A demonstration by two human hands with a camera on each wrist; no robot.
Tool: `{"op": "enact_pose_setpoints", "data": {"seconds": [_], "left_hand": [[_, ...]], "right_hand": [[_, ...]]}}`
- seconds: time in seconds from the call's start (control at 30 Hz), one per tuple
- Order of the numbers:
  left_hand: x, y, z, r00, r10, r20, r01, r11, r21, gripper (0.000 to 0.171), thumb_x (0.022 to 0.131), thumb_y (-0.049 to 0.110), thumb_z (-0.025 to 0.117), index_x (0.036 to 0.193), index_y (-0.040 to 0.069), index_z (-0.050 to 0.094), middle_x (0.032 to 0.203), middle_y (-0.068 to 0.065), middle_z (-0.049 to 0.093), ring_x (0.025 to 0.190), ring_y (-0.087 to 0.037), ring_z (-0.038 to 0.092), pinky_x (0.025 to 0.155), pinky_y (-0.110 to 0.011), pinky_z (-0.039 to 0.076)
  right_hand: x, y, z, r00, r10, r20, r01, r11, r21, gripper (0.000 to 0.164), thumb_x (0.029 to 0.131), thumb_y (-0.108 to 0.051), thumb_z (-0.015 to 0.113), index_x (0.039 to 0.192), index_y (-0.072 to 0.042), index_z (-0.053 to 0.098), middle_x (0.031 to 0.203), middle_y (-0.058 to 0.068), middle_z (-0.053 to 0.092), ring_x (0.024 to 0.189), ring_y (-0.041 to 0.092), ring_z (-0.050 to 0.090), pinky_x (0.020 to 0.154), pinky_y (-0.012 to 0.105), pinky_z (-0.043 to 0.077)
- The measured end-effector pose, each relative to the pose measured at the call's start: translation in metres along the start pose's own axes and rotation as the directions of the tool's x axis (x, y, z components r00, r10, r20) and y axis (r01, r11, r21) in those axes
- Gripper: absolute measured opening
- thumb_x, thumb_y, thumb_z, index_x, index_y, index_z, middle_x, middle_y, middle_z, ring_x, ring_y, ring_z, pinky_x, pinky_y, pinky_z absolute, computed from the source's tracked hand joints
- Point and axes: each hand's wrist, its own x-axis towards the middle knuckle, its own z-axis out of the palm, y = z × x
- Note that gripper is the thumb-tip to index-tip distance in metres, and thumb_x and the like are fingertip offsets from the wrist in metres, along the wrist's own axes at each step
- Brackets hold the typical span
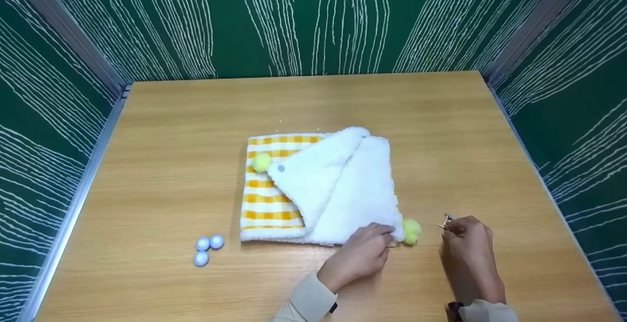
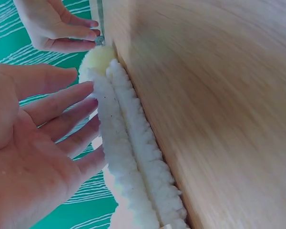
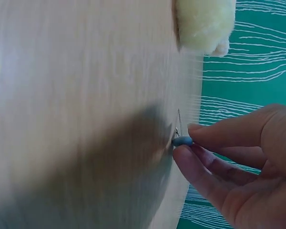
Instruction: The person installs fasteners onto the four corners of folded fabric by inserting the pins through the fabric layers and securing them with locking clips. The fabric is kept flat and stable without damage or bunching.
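Observation:
A folded blanket (image 1: 362, 189), white fleece on one side and orange-and-white checks on the other, lies mid-table. It has yellow-green pompoms at two corners, and one folded flap points left with a blue-grey button-like disc (image 1: 281, 168) near its tip. My left hand (image 1: 360, 251) rests on the blanket's near right corner, next to the pompom (image 1: 411, 231); its fingers look fairly straight in the left wrist view. To the right of that pompom, just over the table, my right hand (image 1: 471, 243) pinches a small pin with a blue-grey round head (image 3: 182, 141) between thumb and fingers. Thin metal points stick out from it.
Three pale lavender round pieces (image 1: 202, 243) sit together on the wooden table (image 1: 161, 165), left of the blanket. Green panels with white lines (image 1: 343, 23) and metal rails (image 1: 105, 131) border the table at the back and sides.

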Motion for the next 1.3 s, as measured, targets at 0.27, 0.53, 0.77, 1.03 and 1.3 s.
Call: {"op": "enact_pose_setpoints", "data": {"seconds": [0.27, 0.53, 0.77, 1.03, 1.3], "left_hand": [[-0.001, 0.003, 0.0, 0.999, 0.017, 0.039, -0.02, 0.998, 0.057, 0.025, 0.088, 0.018, 0.048, 0.109, 0.023, 0.06, 0.127, 0.005, 0.042, 0.116, -0.011, 0.037, 0.091, -0.028, 0.037], [-0.002, 0.007, 0.004, 0.996, 0.013, 0.09, -0.022, 0.995, 0.099, 0.029, 0.086, 0.021, 0.05, 0.114, 0.024, 0.058, 0.129, 0.005, 0.038, 0.117, -0.011, 0.032, 0.092, -0.028, 0.034], [-0.003, 0.005, 0.003, 0.995, 0.012, 0.104, -0.023, 0.994, 0.107, 0.033, 0.082, 0.029, 0.055, 0.114, 0.022, 0.057, 0.13, 0.003, 0.035, 0.119, -0.012, 0.03, 0.094, -0.029, 0.032], [-0.002, 0.0, 0.002, 0.999, -0.007, 0.053, 0.007, 1.0, 0.001, 0.036, 0.082, 0.026, 0.056, 0.117, 0.02, 0.055, 0.128, 0.003, 0.04, 0.117, -0.01, 0.036, 0.091, -0.027, 0.037], [-0.002, -0.006, -0.003, 0.996, 0.01, -0.092, -0.015, 0.998, -0.053, 0.034, 0.084, 0.02, 0.054, 0.118, 0.014, 0.055, 0.123, 0.0, 0.046, 0.11, -0.009, 0.044, 0.09, -0.018, 0.037]], "right_hand": [[0.0, 0.0, 0.003, 0.999, -0.013, -0.049, 0.012, 1.0, -0.014, 0.014, 0.07, 0.006, 0.064, 0.084, 0.004, 0.066, 0.084, 0.016, 0.061, 0.074, 0.026, 0.059, 0.057, 0.023, 0.048], [-0.004, 0.002, 0.005, 0.998, 0.021, -0.059, -0.022, 0.999, -0.03, 0.015, 0.07, 0.006, 0.063, 0.085, 0.004, 0.066, 0.084, 0.018, 0.062, 0.073, 0.026, 0.058, 0.055, 0.024, 0.048], [-0.001, 0.001, 0.008, 0.998, 0.06, -0.029, -0.06, 0.998, -0.009, 0.016, 0.07, 0.006, 0.063, 0.086, 0.004, 0.066, 0.082, 0.02, 0.062, 0.073, 0.026, 0.057, 0.055, 0.025, 0.048], [-0.001, -0.002, 0.008, 0.994, 0.112, 0.01, -0.112, 0.994, -0.005, 0.015, 0.072, 0.003, 0.062, 0.086, 0.001, 0.066, 0.083, 0.018, 0.062, 0.075, 0.025, 0.057, 0.059, 0.026, 0.049], [-0.001, -0.007, 0.006, 0.996, 0.083, -0.027, -0.083, 0.997, 0.0, 0.01, 0.073, -0.001, 0.063, 0.083, 0.0, 0.066, 0.077, 0.014, 0.063, 0.07, 0.022, 0.057, 0.055, 0.02, 0.046]]}}
